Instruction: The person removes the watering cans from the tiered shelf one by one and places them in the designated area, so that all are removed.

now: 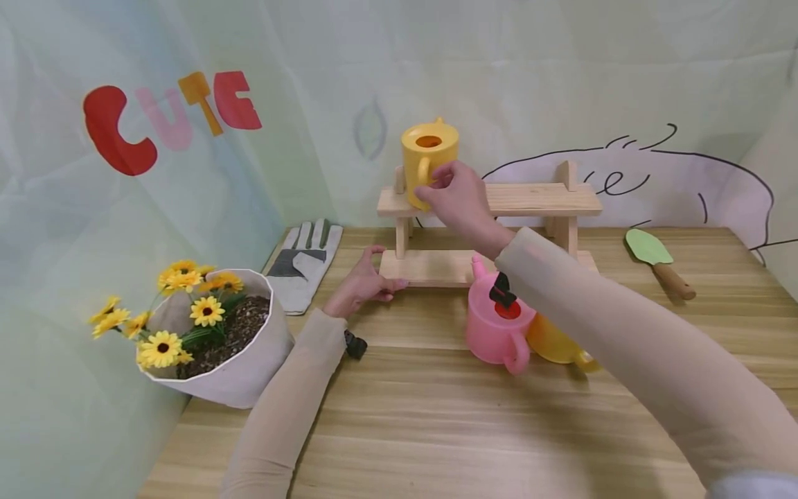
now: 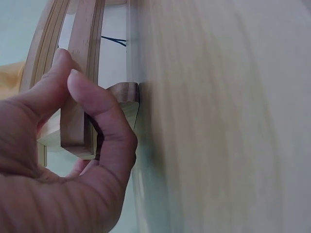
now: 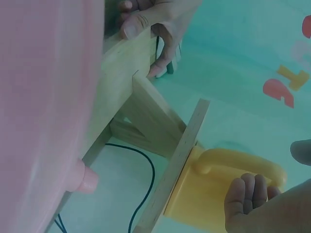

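Note:
A small two-tier wooden shelf (image 1: 530,199) stands at the back of the table. My left hand (image 1: 364,279) grips the left end of its lower board (image 2: 77,124), thumb and fingers curled round the wood in the left wrist view. On the upper board's left end sits a yellow watering can (image 1: 411,161), its handle facing me. My right hand (image 1: 463,199) is right by that handle, its thumb apart from the bent fingers (image 3: 248,191) in the right wrist view. Below my right forearm are a pink watering can (image 1: 486,329) and a second yellow watering can (image 1: 551,339), partly hidden by the sleeve.
To the left stands a white pot (image 1: 271,343) with soil and yellow artificial flowers (image 1: 207,312). A grey-and-white glove (image 1: 299,277) lies behind it. At the right is a small trowel (image 1: 650,247) with a green blade and wooden handle. A printed cloth backdrop (image 1: 324,104) hangs behind the table.

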The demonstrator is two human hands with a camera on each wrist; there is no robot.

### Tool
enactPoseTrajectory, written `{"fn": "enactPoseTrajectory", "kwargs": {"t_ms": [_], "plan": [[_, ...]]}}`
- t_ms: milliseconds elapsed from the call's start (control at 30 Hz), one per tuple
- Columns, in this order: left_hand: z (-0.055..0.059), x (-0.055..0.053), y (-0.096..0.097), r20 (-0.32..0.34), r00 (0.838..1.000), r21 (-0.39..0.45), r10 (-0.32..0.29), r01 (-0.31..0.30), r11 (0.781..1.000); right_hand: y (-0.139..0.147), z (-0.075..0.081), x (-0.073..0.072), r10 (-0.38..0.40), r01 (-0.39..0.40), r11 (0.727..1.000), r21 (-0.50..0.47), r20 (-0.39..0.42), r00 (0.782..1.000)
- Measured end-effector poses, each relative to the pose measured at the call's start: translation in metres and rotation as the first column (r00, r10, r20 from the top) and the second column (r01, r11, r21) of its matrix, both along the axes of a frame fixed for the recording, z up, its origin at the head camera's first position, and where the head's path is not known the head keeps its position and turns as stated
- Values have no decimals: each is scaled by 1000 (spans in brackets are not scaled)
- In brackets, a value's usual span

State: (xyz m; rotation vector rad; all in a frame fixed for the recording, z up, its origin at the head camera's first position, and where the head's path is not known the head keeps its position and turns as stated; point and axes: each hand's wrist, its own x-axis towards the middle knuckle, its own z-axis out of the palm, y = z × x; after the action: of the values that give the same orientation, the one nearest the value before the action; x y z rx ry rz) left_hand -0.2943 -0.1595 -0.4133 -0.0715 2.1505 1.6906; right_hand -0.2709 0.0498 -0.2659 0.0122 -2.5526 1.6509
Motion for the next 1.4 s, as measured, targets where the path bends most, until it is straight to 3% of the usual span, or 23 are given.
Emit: {"fn": "enactPoseTrajectory", "kwargs": {"t_ms": [433,933,1400], "plan": [[-2,-1,-2,7,1000,5,-2,2,1000,-8,3,-15,-8,4,999,38,125,992],[-1,-1,-2,12,1000,22,1,-1,1000,-16,3,-22,13,-14,1000,6,143,990],[0,2,2,10,1000,24,1,-1,1000,-17,3,-27,44,-23,993,-119,175,984]]}}
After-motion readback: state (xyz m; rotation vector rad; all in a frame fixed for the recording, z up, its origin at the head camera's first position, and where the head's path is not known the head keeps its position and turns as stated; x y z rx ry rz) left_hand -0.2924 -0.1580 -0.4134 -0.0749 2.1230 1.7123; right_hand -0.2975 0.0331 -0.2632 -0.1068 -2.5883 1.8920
